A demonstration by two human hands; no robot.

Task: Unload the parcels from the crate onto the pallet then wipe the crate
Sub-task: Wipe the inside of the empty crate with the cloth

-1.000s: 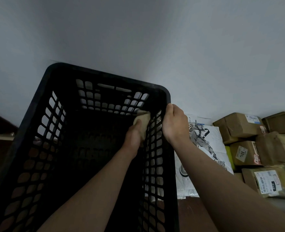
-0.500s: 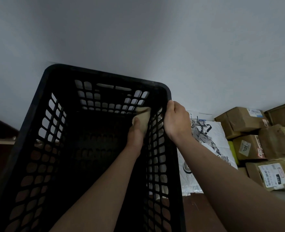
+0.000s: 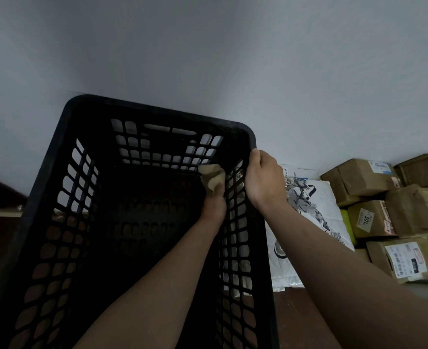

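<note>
Black perforated plastic crate (image 3: 157, 112), empty. My left hand (image 3: 214, 202) holds a crumpled beige cloth (image 3: 211, 176) in its far right inner corner. My right hand (image 3: 263, 177) grips the right rim. Best practice: brace firmly and press cloth into each rib. Brown cardboard parcels (image 3: 366, 177) lie right.

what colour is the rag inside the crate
Beige or light tan; the rag shows best in the head view, against the black crate.

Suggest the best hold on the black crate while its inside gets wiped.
Grip the black crate by its right rim near the far corner, from outside, fingers hooked over, as the right hand does. The rim is solid above lattice walls; the left hand holds the cloth inside.
</note>
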